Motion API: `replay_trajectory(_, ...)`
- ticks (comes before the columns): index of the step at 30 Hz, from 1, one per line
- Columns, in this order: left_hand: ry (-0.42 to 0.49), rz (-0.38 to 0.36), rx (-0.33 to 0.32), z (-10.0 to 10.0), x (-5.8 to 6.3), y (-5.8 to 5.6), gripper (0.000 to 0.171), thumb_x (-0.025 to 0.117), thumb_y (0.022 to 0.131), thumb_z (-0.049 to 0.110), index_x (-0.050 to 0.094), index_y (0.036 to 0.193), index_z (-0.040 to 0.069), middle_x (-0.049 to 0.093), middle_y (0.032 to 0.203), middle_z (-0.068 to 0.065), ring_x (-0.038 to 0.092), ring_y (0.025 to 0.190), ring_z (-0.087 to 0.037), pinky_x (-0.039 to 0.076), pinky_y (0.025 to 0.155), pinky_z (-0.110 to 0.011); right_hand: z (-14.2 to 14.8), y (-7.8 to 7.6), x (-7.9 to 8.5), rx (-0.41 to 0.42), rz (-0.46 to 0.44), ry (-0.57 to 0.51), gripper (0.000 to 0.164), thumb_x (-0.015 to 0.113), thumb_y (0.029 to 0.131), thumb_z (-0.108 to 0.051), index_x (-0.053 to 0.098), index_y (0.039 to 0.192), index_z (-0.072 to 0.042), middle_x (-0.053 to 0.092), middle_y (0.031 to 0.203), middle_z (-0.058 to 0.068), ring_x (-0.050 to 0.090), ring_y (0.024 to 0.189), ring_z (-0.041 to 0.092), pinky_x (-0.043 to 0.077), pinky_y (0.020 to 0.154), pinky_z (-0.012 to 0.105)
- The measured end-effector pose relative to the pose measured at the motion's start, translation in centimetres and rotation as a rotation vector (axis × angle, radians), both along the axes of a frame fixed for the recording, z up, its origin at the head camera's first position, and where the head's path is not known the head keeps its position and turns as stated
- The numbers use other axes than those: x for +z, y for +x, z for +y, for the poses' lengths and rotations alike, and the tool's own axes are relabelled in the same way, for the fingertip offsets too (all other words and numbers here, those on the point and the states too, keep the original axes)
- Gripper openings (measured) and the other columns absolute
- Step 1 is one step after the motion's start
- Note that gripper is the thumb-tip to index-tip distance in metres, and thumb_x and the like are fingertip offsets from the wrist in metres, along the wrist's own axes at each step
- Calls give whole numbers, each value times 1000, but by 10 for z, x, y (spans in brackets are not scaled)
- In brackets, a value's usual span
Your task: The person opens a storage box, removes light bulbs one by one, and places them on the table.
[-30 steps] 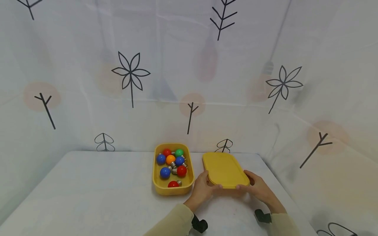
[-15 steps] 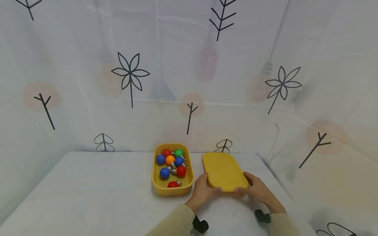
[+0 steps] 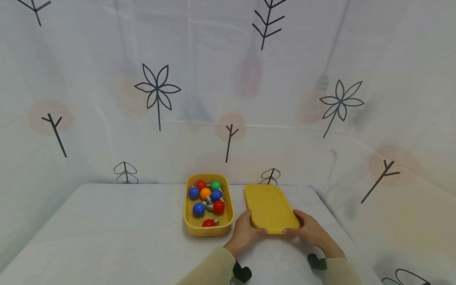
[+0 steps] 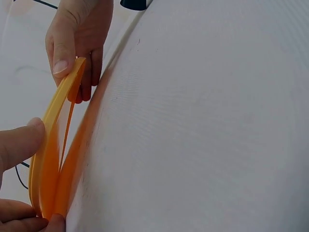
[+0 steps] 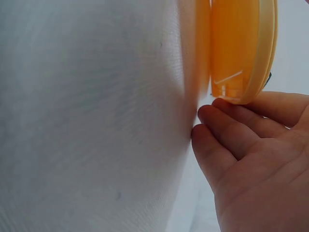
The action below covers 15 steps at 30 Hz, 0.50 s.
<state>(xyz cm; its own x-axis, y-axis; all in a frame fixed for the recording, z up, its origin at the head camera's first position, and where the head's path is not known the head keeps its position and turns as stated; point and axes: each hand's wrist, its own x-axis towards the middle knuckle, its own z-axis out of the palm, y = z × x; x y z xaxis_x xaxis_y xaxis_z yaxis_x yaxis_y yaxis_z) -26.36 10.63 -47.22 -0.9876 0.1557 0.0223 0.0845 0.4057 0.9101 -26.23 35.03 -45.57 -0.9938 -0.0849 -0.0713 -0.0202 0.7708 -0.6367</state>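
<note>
A yellow lidded container (image 3: 272, 208) with rounded corners lies at the right of the table. My left hand (image 3: 245, 232) grips its near left corner, the thumb on the near rim and the fingers along the side. At the near right corner my right hand (image 3: 310, 230) holds it the same way. In the left wrist view the lid's rim (image 4: 46, 125) shows edge-on, with a narrow gap between the container and the table. From the right wrist, the container's wall (image 5: 234, 48) looks see-through orange, with fingertips beneath its corner. What is inside cannot be made out.
Left of the hands stands an open yellow tub (image 3: 192, 229) with several red, blue, orange and green bulbs with metal screw bases. The white table (image 3: 117, 237) runs back to a patterned cloth (image 3: 199, 99) hanging behind and at the sides.
The container's near edge has come down a little towards the table, with both hands still holding it. The tub and its bulbs have stayed put.
</note>
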Motion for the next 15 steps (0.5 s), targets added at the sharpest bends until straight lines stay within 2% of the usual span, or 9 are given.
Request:
replay_trajectory(6,3,5,-5,0,-1,0,82,86,70,24,45,136,-3,50,137,-16,45,128,-32,35,106,-49,0,1,0,2,0,4,104,77,74,-49,28,143,11,34,144,32,39,130,43,34,105,55)
replay_trajectory(15,2,-27,-4,0,2,1,80,83,74,27,44,138,-2,48,140,-16,43,130,-33,36,105,-50,-1,2,1,15,3,-38,100,77,76,-44,28,142,13,31,145,33,36,131,46,34,105,54)
